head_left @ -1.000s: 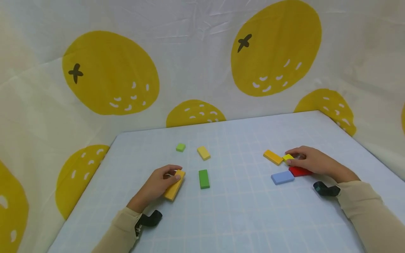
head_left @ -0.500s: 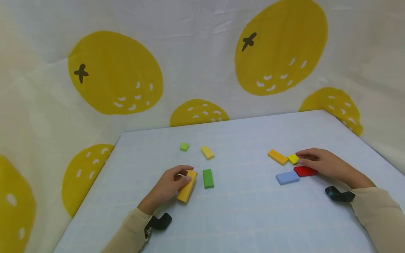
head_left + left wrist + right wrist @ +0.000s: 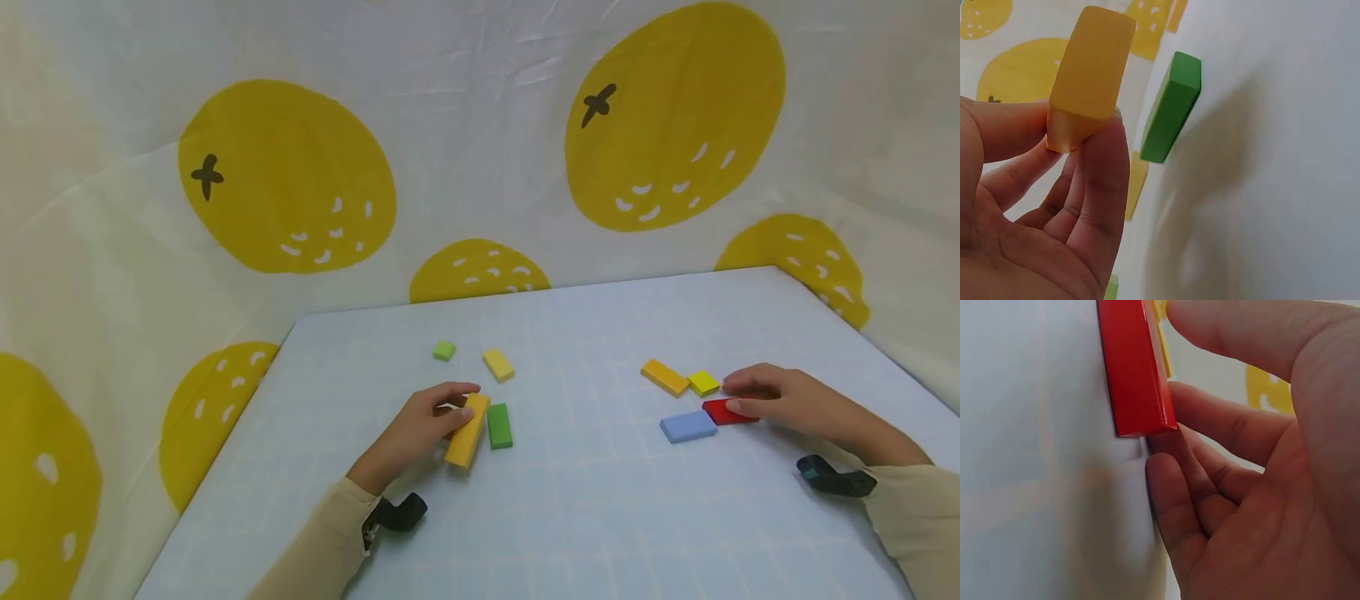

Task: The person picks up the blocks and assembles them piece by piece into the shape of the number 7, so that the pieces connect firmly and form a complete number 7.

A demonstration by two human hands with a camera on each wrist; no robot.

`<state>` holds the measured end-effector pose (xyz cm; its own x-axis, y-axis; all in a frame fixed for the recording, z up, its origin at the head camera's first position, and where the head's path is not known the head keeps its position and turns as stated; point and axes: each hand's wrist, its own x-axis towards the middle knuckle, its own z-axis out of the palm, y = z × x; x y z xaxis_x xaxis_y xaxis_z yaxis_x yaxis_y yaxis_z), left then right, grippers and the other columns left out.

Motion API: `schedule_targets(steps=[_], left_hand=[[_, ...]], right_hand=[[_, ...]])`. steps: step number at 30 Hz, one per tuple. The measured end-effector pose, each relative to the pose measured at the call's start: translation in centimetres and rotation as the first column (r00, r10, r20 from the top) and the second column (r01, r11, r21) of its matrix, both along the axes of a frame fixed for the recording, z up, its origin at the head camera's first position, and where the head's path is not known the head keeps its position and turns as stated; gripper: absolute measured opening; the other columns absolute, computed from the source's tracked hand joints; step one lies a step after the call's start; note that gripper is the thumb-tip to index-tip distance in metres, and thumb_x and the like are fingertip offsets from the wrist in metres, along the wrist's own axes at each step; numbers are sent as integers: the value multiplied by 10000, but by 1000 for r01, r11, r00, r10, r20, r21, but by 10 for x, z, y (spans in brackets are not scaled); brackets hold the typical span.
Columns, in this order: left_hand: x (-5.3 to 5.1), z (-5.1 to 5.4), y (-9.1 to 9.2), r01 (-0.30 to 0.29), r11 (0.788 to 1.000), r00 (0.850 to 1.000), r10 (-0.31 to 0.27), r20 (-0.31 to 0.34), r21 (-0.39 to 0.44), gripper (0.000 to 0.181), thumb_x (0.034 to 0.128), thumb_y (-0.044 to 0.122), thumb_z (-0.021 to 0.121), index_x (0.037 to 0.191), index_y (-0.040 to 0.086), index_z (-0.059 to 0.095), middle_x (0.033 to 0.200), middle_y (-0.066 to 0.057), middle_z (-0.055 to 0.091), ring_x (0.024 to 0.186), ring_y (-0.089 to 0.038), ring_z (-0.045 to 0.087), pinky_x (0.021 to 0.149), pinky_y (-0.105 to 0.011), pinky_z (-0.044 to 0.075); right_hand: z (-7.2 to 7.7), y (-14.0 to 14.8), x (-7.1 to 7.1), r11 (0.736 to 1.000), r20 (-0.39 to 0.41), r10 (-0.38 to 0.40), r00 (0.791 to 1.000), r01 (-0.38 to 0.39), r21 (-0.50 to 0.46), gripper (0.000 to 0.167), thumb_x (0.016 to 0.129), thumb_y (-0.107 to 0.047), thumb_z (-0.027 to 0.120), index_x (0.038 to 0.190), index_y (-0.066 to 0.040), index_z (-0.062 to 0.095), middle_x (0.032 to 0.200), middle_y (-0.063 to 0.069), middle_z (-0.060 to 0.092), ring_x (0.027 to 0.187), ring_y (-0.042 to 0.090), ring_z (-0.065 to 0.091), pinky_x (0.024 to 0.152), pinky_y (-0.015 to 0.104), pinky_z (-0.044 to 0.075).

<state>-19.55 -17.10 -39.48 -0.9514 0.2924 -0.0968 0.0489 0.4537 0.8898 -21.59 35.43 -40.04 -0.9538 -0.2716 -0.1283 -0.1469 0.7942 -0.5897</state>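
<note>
My left hand (image 3: 412, 431) pinches a long orange-yellow block (image 3: 467, 432) between thumb and fingers; in the left wrist view the block (image 3: 1092, 62) is clear of the table. Just right of it lies a green block (image 3: 499, 427). At the right, my right hand (image 3: 819, 410) is over the far end of a red block (image 3: 729, 412), fingers loosely bent. The right wrist view has the red block (image 3: 1135, 375) beside the fingers, with the thumb apart from them; whether they touch it is unclear. A bright yellow block (image 3: 703, 383) lies beyond the right fingertips.
On the pale checked table (image 3: 570, 517), a blue block (image 3: 688, 427) touches or nearly touches the red one, and an orange block (image 3: 664, 377) lies by the bright yellow one. A light green block (image 3: 444, 351) and a pale yellow block (image 3: 498, 365) lie farther back. A patterned cloth (image 3: 480, 167) stands behind.
My left hand has carried the orange-yellow block rightward, up beside the green block. My right hand has left the bright yellow block and moved back to the red one. The head view has shifted slightly.
</note>
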Motion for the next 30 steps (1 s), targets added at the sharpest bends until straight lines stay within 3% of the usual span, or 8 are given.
schedule_targets(steps=[8, 15, 25, 30], left_hand=[[-16, 3, 25, 78, 995, 996, -80, 39, 58, 414, 998, 256, 644, 1399, 166, 590, 1219, -50, 609, 1015, -222, 629, 820, -339, 571], [-19, 7, 38, 120, 989, 993, -121, 4, 81, 418, 997, 222, 645, 1402, 137, 587, 1202, -50, 614, 1009, -215, 639, 812, -342, 576], [-28, 9, 57, 157, 982, 988, -158, -5, 102, 393, 988, 243, 660, 1371, 164, 618, 1163, -41, 620, 996, -208, 650, 827, -353, 573], [-25, 5, 69, 153, 984, 986, -158, 45, 89, 364, 985, 252, 665, 1344, 202, 637, 1150, -13, 618, 954, -188, 657, 803, -327, 575]], right_hand=[[-2, 8, 2, 999, -50, 28, 998, -26, 35, 449, 927, -353, 720, 1286, -89, 661, 1332, 220, 559, 1179, 422, 509, 783, 293, 526], [-4, 1, 0, 999, -59, 41, 997, -39, 32, 444, 899, -370, 747, 1238, -89, 689, 1353, 230, 516, 1183, 448, 489, 829, 497, 560], [0, -4, -3, 997, -78, 72, 994, -71, 18, 439, 878, -339, 767, 1225, -86, 680, 1361, 227, 501, 1184, 443, 483, 827, 501, 564], [-3, 2, -1, 997, -47, 74, 996, -73, 18, 452, 876, -327, 769, 1231, -66, 666, 1364, 243, 493, 1180, 448, 472, 819, 487, 567]])
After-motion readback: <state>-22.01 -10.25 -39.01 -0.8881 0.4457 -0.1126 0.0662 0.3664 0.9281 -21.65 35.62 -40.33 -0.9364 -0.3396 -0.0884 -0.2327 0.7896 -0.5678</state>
